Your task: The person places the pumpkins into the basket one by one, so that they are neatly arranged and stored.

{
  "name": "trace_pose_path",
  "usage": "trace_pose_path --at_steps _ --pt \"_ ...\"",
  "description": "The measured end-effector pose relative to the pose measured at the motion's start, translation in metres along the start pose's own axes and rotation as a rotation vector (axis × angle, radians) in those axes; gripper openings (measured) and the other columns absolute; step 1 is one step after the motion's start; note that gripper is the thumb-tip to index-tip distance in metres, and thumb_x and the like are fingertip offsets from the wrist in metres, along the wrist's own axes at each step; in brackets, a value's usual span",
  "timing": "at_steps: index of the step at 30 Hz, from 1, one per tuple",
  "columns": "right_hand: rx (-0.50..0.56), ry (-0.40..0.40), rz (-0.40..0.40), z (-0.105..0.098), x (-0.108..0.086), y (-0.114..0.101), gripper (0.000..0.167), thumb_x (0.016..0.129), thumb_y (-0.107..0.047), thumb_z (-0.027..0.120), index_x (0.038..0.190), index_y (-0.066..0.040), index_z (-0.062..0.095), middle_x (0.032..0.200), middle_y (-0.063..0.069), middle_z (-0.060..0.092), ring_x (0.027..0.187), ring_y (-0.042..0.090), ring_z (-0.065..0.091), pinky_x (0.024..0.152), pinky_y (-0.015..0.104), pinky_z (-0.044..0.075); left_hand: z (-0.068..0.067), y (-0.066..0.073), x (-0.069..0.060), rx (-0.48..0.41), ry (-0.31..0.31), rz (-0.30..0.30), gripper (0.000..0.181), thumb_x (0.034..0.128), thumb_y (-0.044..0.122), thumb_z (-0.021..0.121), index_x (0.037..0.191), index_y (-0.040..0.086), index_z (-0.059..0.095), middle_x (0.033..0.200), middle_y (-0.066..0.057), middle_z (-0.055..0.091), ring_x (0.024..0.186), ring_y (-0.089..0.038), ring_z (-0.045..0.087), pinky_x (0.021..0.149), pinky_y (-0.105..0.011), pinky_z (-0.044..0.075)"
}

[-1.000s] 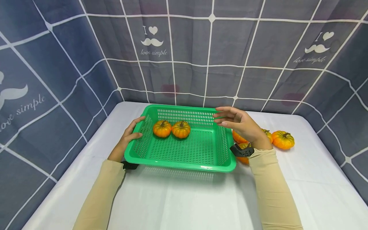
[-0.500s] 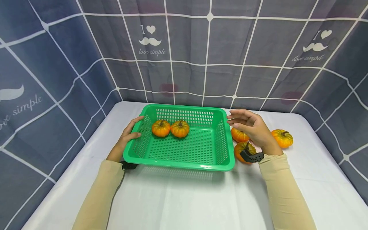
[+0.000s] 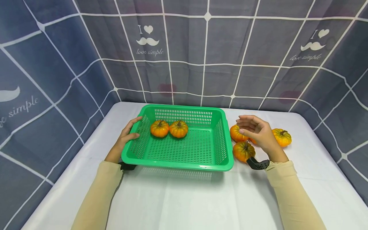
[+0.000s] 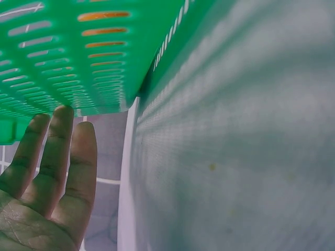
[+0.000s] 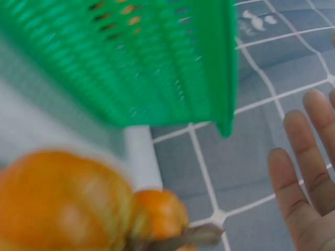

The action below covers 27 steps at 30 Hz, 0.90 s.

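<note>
Basket (image 3: pixel 176 164) apparently in loose left hand (image 3: pixel 122 139)

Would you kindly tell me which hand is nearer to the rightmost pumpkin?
Right: the right hand is just left of the rightmost pumpkin in the head view, while the left hand is at the green basket's left end.

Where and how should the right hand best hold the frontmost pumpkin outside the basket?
Probably by its wide, round sides, the right hand coming from above and the right. This frontmost pumpkin sits stem-up; the basket is close on its left and another pumpkin lies just behind, so its right and near sides look freest.
</note>
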State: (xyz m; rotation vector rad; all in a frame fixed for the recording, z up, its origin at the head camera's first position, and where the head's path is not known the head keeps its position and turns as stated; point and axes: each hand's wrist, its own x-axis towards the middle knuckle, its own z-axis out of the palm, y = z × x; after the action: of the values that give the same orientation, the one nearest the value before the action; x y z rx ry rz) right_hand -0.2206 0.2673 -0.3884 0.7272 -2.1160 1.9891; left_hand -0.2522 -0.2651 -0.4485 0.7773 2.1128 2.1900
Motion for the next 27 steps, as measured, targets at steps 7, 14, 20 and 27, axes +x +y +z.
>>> trace_pose_path --at_steps 7,14,20,27 --pt "-0.074 0.004 0.025 -0.011 -0.015 0.01 0.049 0.094 0.019 0.069 0.135 -0.007 0.071 0.123 -0.003 0.076 0.113 0.011 0.071 0.1 0.02 0.054 0.007 0.009 -0.002 0.025 0.052 -0.039 0.072 0.0941 -0.005 0.046 0.163 0.017 0.047 0.149 0.0 0.052 0.117 -0.014 0.059 0.093 -0.021 0.053" --pt "-0.169 -0.012 0.059 -0.02 -0.026 0.018 0.045 0.093 0.017 0.072 0.138 0.012 0.062 0.126 0.0 0.075 0.115 0.011 0.07 0.1 0.018 0.053 0.009 0.01 -0.001 0.018 0.049 -0.006 0.072 0.0932 -0.008 0.045 0.159 0.022 0.051 0.147 0.002 0.055 0.117 -0.013 0.059 0.093 -0.02 0.052" --pt "-0.25 -0.049 0.079 -0.028 -0.034 0.022 0.048 0.093 0.015 0.073 0.138 0.016 0.059 0.126 -0.001 0.074 0.113 0.01 0.071 0.099 0.019 0.054 0.009 0.009 0.0 0.006 0.055 0.005 0.071 0.093 -0.008 0.044 0.157 0.021 0.053 0.147 0.0 0.056 0.117 -0.013 0.06 0.093 -0.021 0.052" --pt "-0.38 -0.117 0.17 -0.037 -0.043 0.026 0.051 0.093 0.005 0.08 0.139 0.012 0.062 0.135 0.015 0.07 0.117 0.003 0.068 0.099 0.016 0.052 0.009 0.011 -0.001 0.003 0.049 -0.013 0.072 0.0935 -0.008 0.044 0.16 0.02 0.05 0.148 -0.001 0.055 0.118 -0.013 0.06 0.094 -0.021 0.053"
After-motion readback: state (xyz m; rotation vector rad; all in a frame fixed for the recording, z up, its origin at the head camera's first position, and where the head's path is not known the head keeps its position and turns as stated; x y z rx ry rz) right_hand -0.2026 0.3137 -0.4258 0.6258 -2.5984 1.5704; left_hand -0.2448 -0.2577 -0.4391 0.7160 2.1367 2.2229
